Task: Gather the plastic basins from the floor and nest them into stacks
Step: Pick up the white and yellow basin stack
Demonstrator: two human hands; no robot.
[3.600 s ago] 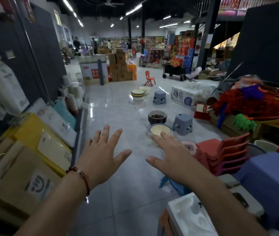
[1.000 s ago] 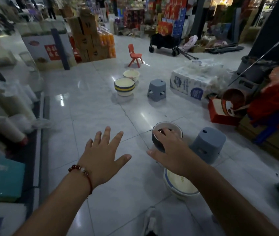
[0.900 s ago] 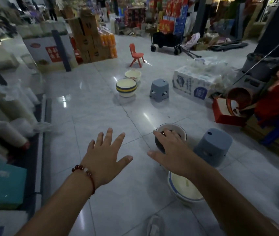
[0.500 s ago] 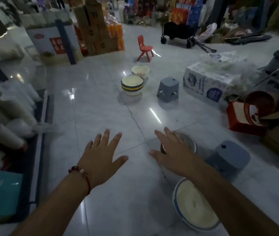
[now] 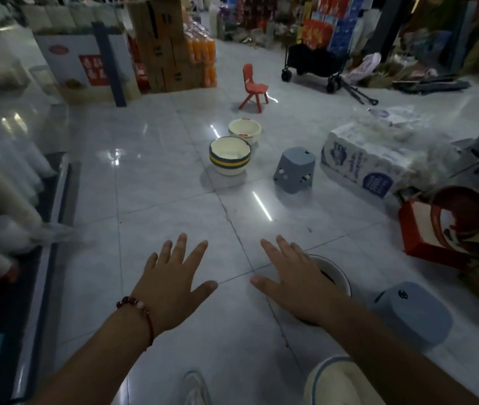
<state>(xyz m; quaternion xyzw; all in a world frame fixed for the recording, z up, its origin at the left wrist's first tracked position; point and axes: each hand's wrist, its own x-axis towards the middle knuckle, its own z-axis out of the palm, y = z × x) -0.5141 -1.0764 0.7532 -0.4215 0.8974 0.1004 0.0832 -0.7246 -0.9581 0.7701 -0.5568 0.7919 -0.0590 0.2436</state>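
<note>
Reaching out over a dark basin on the floor, right hand flat above it with fingers spread, not gripping anything. Hard to tell if the palm touches the rim; most of the basin hidden under the hand. Left hand just beside, also flat and spread, over bare tiles, holding nothing. Probably held out like this to get ready to pick the basin up.

Another basin, cream with a blue rim, right at the bottom edge, near the feet, with a shoe tip beside it. Farther up the floor, a stack of cream basins with yellow and dark stripes, already nested. Just behind it, touching or nearly so, a plain cream basin with a red sticker. All sitting mouth up, so easy to drop one inside the next.

Around them: a grey stool to the right of the striped stack, a second grey stool tipped close by the dark basin, a small red chair farther back. A big white pack of paper rolls on the right. Boxes and orange bottles at the far end. Basins well apart, so gathering looks only just begun.
</note>
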